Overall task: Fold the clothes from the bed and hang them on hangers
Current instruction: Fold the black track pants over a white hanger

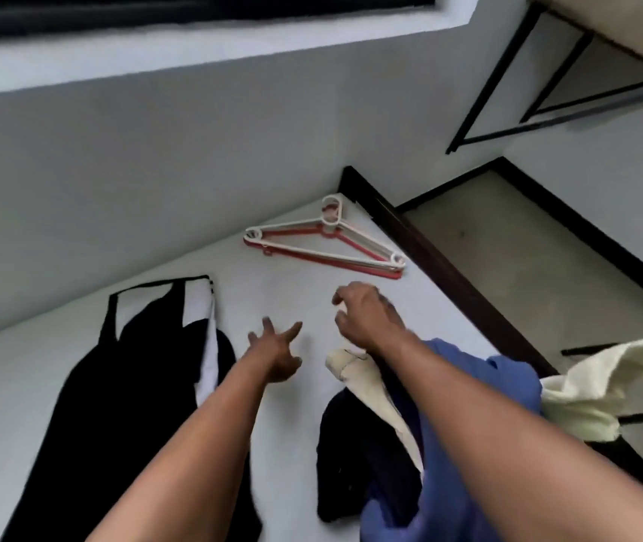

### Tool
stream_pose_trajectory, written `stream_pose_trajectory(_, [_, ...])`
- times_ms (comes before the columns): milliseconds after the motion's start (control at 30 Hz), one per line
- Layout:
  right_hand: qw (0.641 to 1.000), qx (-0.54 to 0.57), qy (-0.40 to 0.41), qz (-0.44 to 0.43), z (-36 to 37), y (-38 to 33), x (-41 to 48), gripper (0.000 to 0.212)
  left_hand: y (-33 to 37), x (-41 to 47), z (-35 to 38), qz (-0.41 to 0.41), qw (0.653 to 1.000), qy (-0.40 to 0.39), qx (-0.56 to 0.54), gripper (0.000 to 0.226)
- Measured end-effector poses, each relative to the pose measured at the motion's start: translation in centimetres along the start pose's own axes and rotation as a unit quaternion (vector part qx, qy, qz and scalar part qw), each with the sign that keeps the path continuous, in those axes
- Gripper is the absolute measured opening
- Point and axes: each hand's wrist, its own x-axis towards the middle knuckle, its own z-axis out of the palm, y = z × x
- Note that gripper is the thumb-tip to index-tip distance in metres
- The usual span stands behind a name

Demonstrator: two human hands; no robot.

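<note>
Head view, looking down over a bed (296, 295) covered by a white sheet. Two bare forearms are stretched forward over it. The left hand (278, 357) is held with its fingers spread wide and nothing is gripped. The right hand (366, 322) is raised just above a pile of clothes (370, 455), its fingers loosely curled, and nothing is seen in its hold. The pile, made up of dark, cream and blue garments, is heaped at the near right of the bed. A black garment (128, 404) with thin straps is laid flat on the left. White and red hangers (327, 253) are stacked at the far corner, well apart from both hands. A cream towel (593, 389) is draped at the right edge, off the bed.
</note>
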Motion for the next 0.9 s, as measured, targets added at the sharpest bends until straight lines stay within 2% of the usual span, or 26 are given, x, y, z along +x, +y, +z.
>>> stream_pose_trajectory(167, [0.999,-0.035,0.008,0.018,-0.6,1.9,9.4,0.039,-0.5,3.6,0.7,-0.041,0.995,-0.087,0.021,0.088])
stream_pose_trajectory(333, [0.996,-0.068,0.013,0.051,0.6,2.7,14.0,0.039,0.2,4.5,-1.2,-0.056,0.987,-0.151,0.010,0.084])
stream_pose_trajectory(567, [0.996,-0.076,0.035,0.023,1.9,4.9,17.5,0.016,-0.2,4.9,-0.6,-0.050,0.984,-0.169,-0.024,0.083])
stream_pose_trajectory(667, [0.986,-0.151,0.060,-0.043,1.4,5.7,18.3,0.025,-0.4,4.9,-0.5,-0.047,0.985,-0.160,-0.034,0.081])
stream_pose_trajectory(767, [0.993,-0.103,0.064,-0.001,1.2,5.9,18.3,0.019,-0.5,4.8,0.0,-0.043,0.987,-0.152,-0.039,0.078])
stream_pose_trajectory(900, [0.991,-0.095,0.093,-0.026,-0.1,4.1,14.0,0.011,0.0,4.6,0.6,-0.048,0.990,-0.128,-0.043,0.079])
